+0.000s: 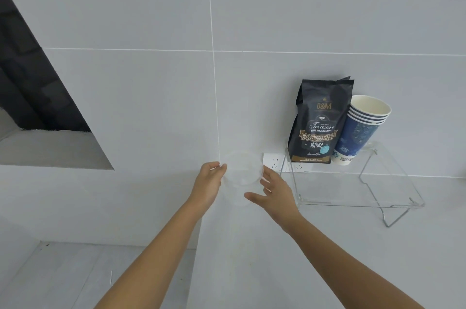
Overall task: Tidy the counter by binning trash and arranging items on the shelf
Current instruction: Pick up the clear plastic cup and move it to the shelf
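Pale grey tiled wall (151,81) behind a light grey counter (252,245); a white wall socket (273,161) sits low on the wall; to the right stands a clear acrylic shelf on wire legs (393,190), carrying a black foil coffee bag (320,122) upright and, touching it, a leaning stack of blue patterned paper cups (360,132).

Task item: a clear round plastic container (242,172), nearly invisible against the tile, held up between both hands just left of the shelf; whether it is a lid or a cup I cannot tell.

Left hand (209,185): fingers curled at the left rim, pinching it. Right hand (274,190): fingers spread and fairly straight, cradling the right edge, thumb below.

Judgement: thin plastic, so very light, flexible, likely slick and easy to crush; hold at the stiffer rim on opposite sides, light pressure; the free shelf space lies in front of the bag and cups.
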